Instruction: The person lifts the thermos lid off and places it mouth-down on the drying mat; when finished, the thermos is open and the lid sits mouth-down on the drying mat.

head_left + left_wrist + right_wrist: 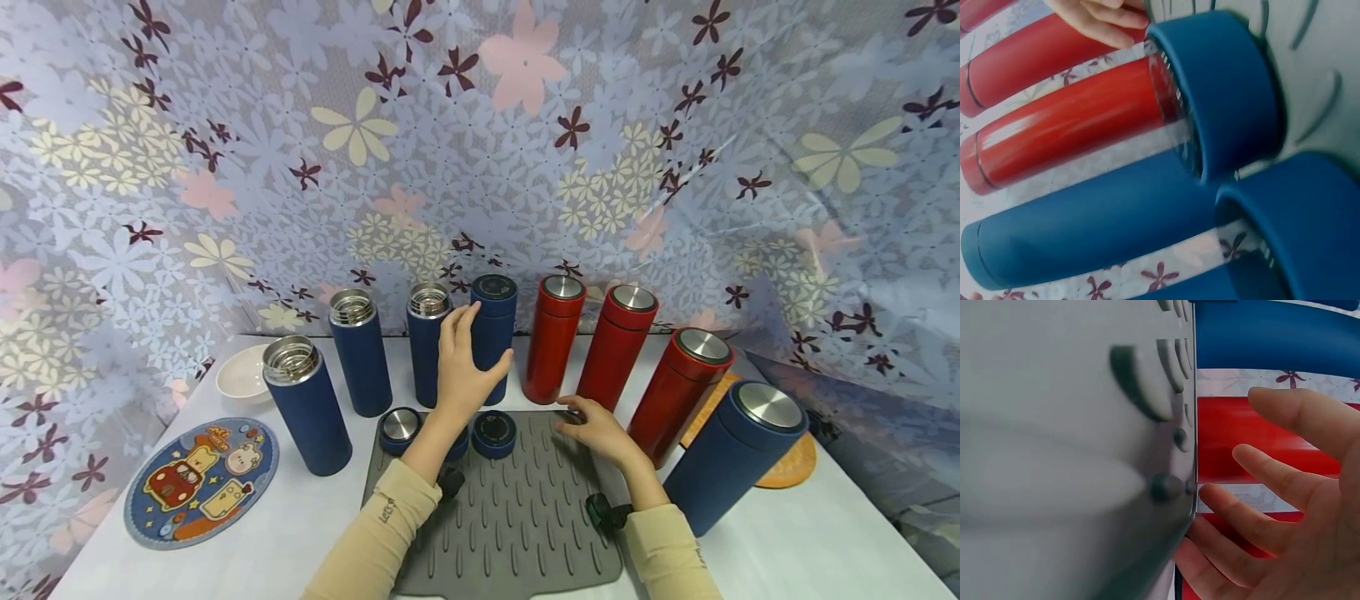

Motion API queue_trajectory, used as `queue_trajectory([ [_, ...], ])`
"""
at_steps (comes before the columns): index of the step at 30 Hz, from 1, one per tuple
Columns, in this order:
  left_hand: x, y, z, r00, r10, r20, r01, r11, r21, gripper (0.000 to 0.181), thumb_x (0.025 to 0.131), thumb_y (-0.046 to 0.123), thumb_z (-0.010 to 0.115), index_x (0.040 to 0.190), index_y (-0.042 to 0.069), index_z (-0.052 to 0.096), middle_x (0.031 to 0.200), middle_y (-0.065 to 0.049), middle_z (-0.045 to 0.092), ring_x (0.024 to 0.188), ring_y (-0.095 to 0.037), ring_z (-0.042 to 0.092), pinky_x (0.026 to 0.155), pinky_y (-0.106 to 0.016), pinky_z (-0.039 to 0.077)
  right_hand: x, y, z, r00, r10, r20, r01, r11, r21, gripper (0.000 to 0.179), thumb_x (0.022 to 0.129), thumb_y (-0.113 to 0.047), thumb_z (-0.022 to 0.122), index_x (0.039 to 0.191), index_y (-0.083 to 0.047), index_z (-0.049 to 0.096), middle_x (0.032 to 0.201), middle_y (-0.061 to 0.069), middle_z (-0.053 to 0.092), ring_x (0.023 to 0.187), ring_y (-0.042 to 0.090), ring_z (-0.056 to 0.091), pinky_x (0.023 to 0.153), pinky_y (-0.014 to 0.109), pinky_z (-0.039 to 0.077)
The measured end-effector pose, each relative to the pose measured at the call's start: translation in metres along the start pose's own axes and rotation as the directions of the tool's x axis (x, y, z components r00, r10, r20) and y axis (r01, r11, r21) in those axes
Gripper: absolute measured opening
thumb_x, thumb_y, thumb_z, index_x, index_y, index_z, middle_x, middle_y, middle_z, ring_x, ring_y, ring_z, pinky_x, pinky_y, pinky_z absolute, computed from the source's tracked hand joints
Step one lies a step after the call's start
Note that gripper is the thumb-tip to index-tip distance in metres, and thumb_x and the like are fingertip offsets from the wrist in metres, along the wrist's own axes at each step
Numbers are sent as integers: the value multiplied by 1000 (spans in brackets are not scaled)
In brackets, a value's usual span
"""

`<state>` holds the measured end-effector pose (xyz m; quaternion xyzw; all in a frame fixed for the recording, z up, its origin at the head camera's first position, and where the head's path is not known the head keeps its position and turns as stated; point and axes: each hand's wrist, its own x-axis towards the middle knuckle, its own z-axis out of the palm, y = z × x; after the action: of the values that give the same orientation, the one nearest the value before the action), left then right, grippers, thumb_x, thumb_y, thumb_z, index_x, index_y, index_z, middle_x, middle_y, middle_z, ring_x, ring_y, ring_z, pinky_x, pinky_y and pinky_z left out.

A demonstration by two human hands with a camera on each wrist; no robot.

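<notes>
Five blue bottles (309, 417), three red bottles (553, 358), three detached lids (493, 437); left hand (461, 375) and right hand (600, 432), fingers parted, each holding nothing

Navy flasks (493, 337), red flasks (553, 350), grey mat (517, 517), cartoon-patterned blue placemat (201, 483), flowered lilac-grey backdrop (465, 167)

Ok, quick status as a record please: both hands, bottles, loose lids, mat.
Left hand: fingers extended, in front of a lidded blue bottle; contact unclear
Right hand: holding nothing, by the far right part of the grey mat
Open blue bottles: three, upright, left of that lidded one
Red bottles: three, all lidded
Other lidded bottle: blue bottle at the right front
Loose lids: three, on the grey mat; the middle one partly behind the left forearm
</notes>
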<state>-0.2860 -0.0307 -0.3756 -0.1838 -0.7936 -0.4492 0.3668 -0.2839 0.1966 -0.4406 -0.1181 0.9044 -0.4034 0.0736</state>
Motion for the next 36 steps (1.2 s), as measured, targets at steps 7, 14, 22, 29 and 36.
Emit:
queue_trajectory([
  [7, 2, -4, 12, 974, -199, 109, 203, 979, -27, 88, 79, 24, 72, 147, 16, 16, 142, -15, 22, 130, -31, 31, 101, -48, 36, 0, -1, 1, 1000, 8, -5, -8, 1000, -3, 47, 85, -17, 64, 125, 3, 52, 125, 28, 50, 113, 42, 50, 91, 55, 41],
  [14, 10, -11, 25, 925, -344, 161, 353, 935, -33, 100, 76, 27, 74, 148, 13, 6, 146, -18, 17, 134, -35, 24, 104, -52, 30, 2, 0, 2, 1000, 10, -2, -10, 1000, -3, 46, 85, -17, 63, 126, 2, 52, 125, 28, 50, 113, 43, 49, 91, 56, 41],
  [22, 16, -27, 36, 885, -429, 184, 437, 899, -7, 104, 75, 29, 76, 148, 12, 4, 149, -19, 17, 136, -35, 21, 107, -50, 26, 1, 3, 2, 1000, 15, 4, -15, 1000, 1, 47, 85, -17, 63, 126, 2, 52, 125, 27, 50, 112, 42, 49, 91, 56, 41],
  [29, 17, -33, 35, 857, -464, 222, 475, 880, 4, 94, 79, 27, 73, 147, 7, 11, 148, -20, 23, 132, -38, 29, 105, -50, 29, 2, 3, 4, 1000, 16, -5, -16, 1000, -9, 46, 84, -17, 63, 125, 1, 53, 124, 26, 51, 110, 41, 50, 91, 56, 41],
  [36, 14, -30, 31, 861, -452, 233, 456, 889, 39, 91, 77, 28, 74, 145, 3, 20, 144, -21, 31, 127, -38, 37, 102, -50, 33, 2, 4, 2, 1000, 29, -1, -29, 999, -20, 46, 84, -18, 63, 125, 0, 53, 124, 26, 51, 111, 41, 50, 91, 56, 41],
])
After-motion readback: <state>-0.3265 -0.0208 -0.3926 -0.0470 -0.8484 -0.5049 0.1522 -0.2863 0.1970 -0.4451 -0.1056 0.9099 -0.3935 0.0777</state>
